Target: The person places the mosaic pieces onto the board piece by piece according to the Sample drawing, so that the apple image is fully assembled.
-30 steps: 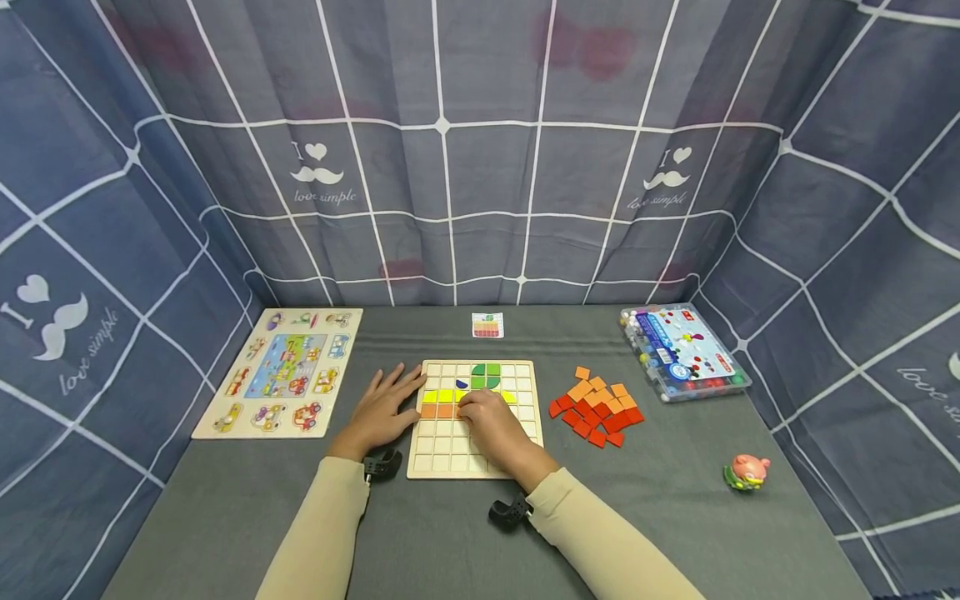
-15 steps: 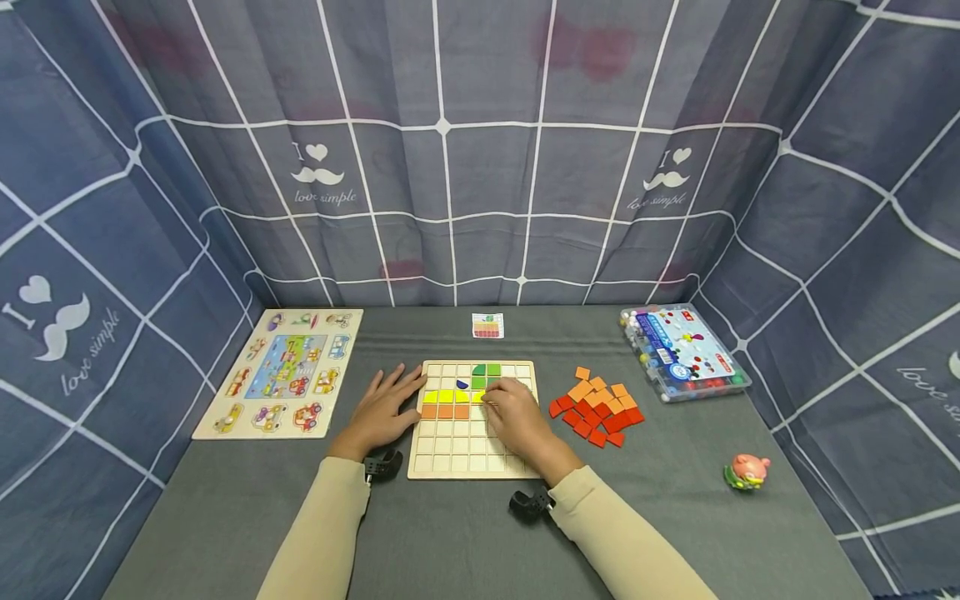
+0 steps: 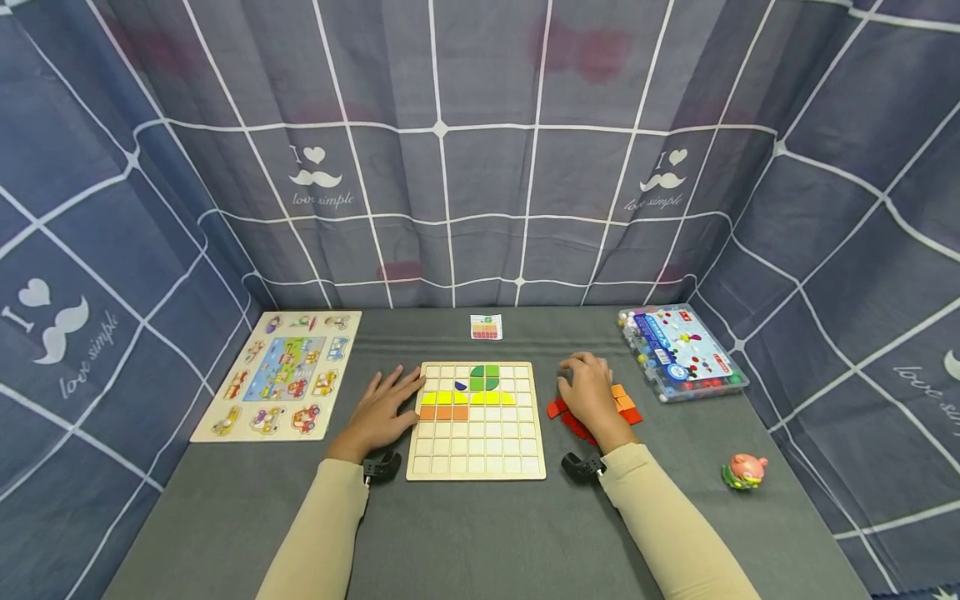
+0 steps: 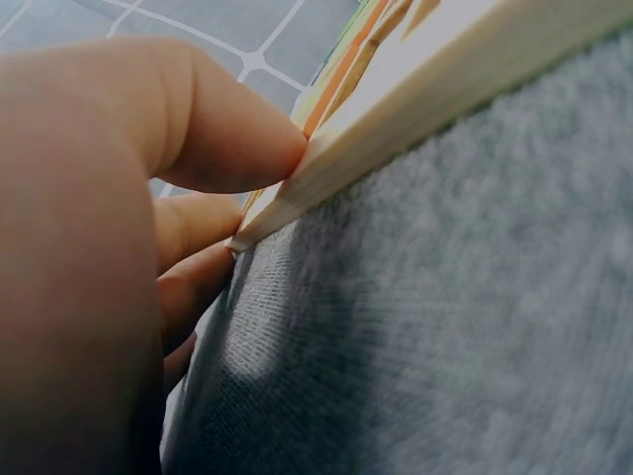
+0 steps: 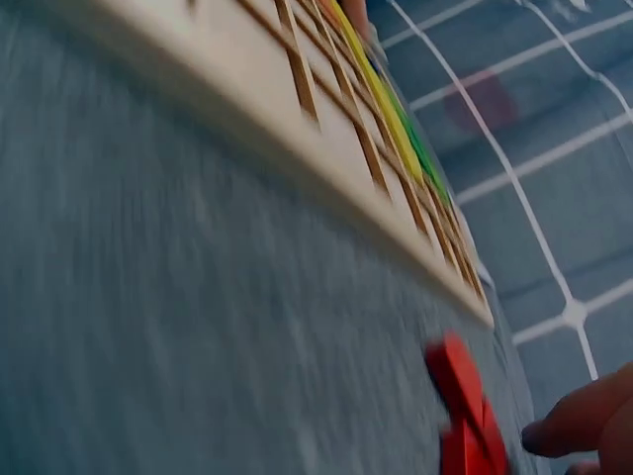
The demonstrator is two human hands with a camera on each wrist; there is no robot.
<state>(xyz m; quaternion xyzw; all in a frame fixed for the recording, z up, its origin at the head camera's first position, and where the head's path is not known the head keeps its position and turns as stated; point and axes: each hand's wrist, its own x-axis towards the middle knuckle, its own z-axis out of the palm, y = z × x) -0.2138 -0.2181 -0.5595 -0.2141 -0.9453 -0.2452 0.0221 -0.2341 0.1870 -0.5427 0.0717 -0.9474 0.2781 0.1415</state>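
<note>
Left hand (image 3: 382, 414), fingers spread, touches left edge of grid board (image 3: 476, 462), mid-bench (image 3: 450, 550). Right hand (image 3: 590, 390), fingers bent, over red tiles (image 3: 576, 426) and orange tiles (image 3: 625, 399) right of board; can't tell if holding any. Green pieces (image 3: 477, 384) and yellow pieces (image 3: 426, 398) sit in board's far half.

The left hand (image 4: 109, 237) is filling the left side, very near, its thumb (image 4: 232, 134) extending rightward and its tip touching the edge of a pale wooden board (image 4: 366, 143). Below the thumb, other fingers (image 4: 198, 223) are lying farther off, their tips meeting the board's far corner. The board is slanting across the upper right, its top glaring white, with an orange strip (image 4: 348, 69) and a brown ridge showing. Grey cloth (image 4: 495, 277) is spreading at right, a dark shadow (image 4: 331, 366) crossing it. A white-lined, blue-grey backdrop (image 4: 203, 15) is standing at the far side.
</note>
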